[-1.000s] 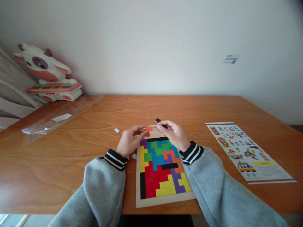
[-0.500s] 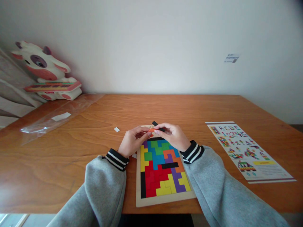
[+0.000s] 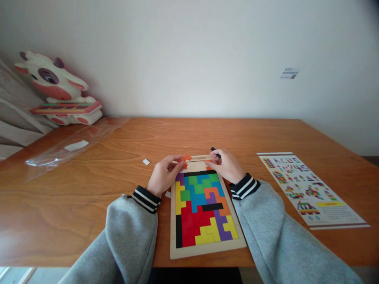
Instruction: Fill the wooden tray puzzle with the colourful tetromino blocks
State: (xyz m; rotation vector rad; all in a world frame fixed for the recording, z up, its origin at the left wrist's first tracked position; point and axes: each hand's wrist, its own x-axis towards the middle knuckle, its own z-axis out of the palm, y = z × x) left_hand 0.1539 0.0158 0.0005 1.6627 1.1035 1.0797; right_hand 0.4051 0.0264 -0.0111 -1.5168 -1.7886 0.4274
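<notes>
A wooden block-puzzle board (image 3: pixel 207 247) lies near the table's front edge, filled in its lower part with red, yellow, blue, green, purple, orange and black pieces. At its upper left corner, my left hand (image 3: pixel 163 172) is closed on an orange puzzle piece (image 3: pixel 186 157), partly covered by the fingers. My right hand (image 3: pixel 228 165) is closed over the upper right edge with a black puzzle piece (image 3: pixel 213 150) sticking out of it. Orange also shows by the right thumb tip; whether it is held there or rests on the board, I cannot tell. A loose black bar (image 3: pixel 212 207) lies across the fitted pieces.
A printed pattern sheet (image 3: pixel 310 189) lies to the right. Small white scraps (image 3: pixel 146 161) sit left of the board. Farther left are a clear plastic bag (image 3: pixel 59 154) and a toy cow with a keyboard (image 3: pixel 65 94). A wall rises behind the table.
My hands have drawn apart from the board's top middle. The right hand has moved right with the black piece; the left keeps an orange piece. The board's bare upper strip now shows.
</notes>
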